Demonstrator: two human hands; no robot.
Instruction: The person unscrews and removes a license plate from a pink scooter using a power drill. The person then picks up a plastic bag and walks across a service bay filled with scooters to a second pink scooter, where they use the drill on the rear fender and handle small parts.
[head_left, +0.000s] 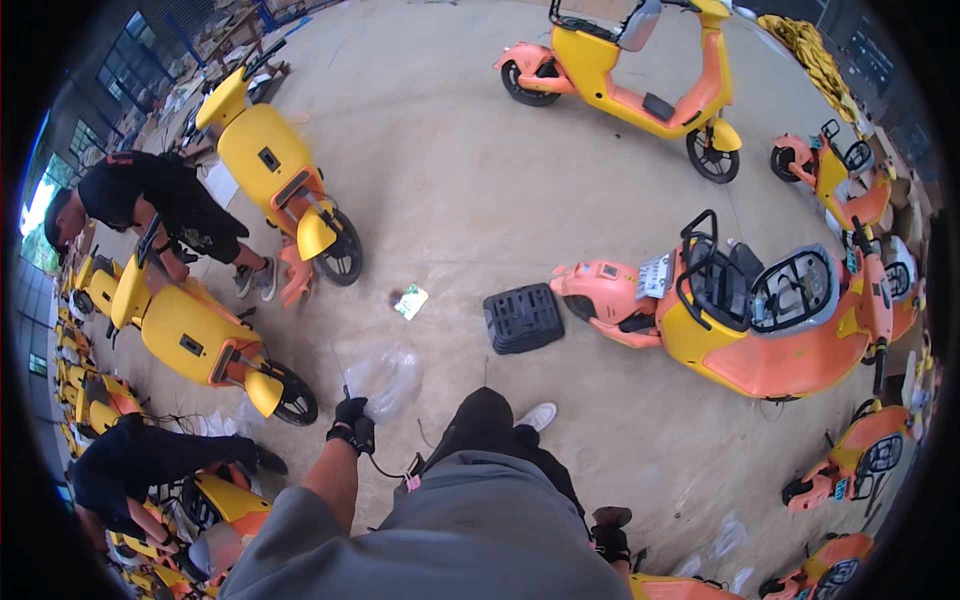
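Note:
My left hand [352, 424], in a black glove, is held out to the left of my body. Its fingers are closed around a slim dark rod-like tool [346, 392] whose thin tip points away from me. From near that hand a dark cable [383, 470] curves back toward my waist. Just beyond lies a crumpled clear plastic bag [388, 385] on the floor. My right hand [611, 542], also in a black glove, is low at my right side, near a yellow and orange scooter [665, 588]. My body partly covers it, and its fingers cannot be made out.
A black plastic case [523, 318] lies ahead, beside a yellow and pink scooter [760, 350]. Another scooter [630, 75] stands farther off. At left, one person [165, 200] stands by two scooters [195, 335] and another person [150, 470] bends over one. A small packet [410, 301] lies on the floor.

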